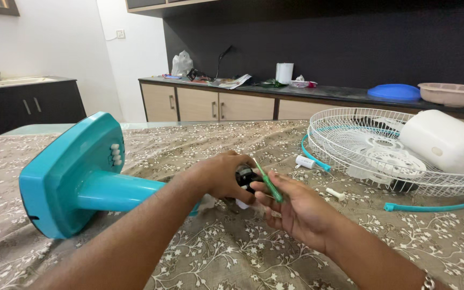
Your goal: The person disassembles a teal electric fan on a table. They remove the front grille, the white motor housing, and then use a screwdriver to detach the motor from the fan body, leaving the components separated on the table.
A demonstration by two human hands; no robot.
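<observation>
Fingers (pixel 268 189) of the right hand (pixel 302 212) pinch a small green-handled screwdriver (pixel 268 181), its long axis running from 11 o'clock down to 5 o'clock, upper end against a black fitting (pixel 245 176). Left hand (pixel 222 175) is closed around that fitting at the top of the teal fan stand (pixel 76 177), which lies flat on the floral-clothed worktop (pixel 232 252), base toward 9 o'clock, column pointing to 3 o'clock. White fan grille (pixel 382 153) and white motor cover (pixel 447 140) lie at 2 o'clock; open cloth spreads toward 6 o'clock.
</observation>
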